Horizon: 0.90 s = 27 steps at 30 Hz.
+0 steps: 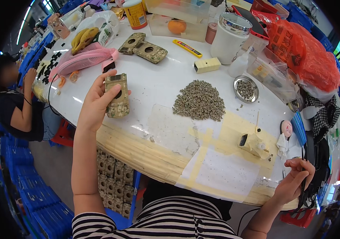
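Observation:
My left hand [95,102] holds a camouflage-patterned flat case [117,95] with a round hole, lifted just above the white table [158,83] near its left front edge. My right hand [296,178] is at the table's right front edge, fingers curled around a thin dark stick-like tool [303,181]. A heap of small grey screws [199,100] lies in the middle of the table. A small cream-coloured fixture [252,144] sits on taped paper between the heap and my right hand.
Two more camouflage cases [143,47] lie further back, beside a pink mesh bag [80,59], bananas [83,38], a yellow cutter [187,48], a white jar [229,38] and a metal dish of screws [245,89]. A crate of cases [115,183] sits below. Another person [16,99] sits left.

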{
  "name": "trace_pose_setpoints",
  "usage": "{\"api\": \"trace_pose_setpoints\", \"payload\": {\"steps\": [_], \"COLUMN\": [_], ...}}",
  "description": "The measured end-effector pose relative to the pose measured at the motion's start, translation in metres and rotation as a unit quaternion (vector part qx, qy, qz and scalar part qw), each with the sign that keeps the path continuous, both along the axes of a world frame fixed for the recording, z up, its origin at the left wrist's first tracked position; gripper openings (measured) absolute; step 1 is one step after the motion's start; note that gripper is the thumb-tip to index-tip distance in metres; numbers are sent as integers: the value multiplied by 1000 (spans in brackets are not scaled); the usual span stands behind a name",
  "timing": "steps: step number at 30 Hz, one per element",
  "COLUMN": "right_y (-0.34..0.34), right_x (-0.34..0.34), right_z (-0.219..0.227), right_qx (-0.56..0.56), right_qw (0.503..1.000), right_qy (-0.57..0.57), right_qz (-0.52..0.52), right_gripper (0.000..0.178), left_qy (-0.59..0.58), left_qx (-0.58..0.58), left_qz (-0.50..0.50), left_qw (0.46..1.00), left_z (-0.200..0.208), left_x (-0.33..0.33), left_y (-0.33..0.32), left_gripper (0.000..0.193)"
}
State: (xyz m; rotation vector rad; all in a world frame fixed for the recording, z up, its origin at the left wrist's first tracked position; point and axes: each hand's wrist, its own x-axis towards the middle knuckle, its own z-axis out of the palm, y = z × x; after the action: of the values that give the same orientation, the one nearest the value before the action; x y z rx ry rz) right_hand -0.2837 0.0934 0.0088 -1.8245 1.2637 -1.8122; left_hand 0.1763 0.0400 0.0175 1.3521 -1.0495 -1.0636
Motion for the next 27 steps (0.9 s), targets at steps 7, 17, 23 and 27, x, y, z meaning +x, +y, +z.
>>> {"api": "trace_pose_setpoints", "payload": {"steps": [7, 17, 23, 27], "right_y": [0, -1, -1, -3], "right_x": [-3, -2, -2, 1], "right_z": [-3, -3, -4, -3], "right_qx": [4, 14, 11, 12], "right_qw": [1000, 1000, 1000, 1000], "right_qy": [6, -8, -18, -20], "right_qz": [-5, -8, -10, -7], "right_gripper": [35, 36, 35, 35], "left_qy": [-58, -228, -280, -470], "left_qx": [32, 68, 76, -69], "left_qz": [30, 33, 16, 43], "left_qw": [997, 971, 957, 879], "left_z": [-4, -4, 2, 18], "left_x": [31, 56, 57, 35], "left_y": [-24, -36, -34, -38], "left_gripper": [44, 45, 44, 43]}}
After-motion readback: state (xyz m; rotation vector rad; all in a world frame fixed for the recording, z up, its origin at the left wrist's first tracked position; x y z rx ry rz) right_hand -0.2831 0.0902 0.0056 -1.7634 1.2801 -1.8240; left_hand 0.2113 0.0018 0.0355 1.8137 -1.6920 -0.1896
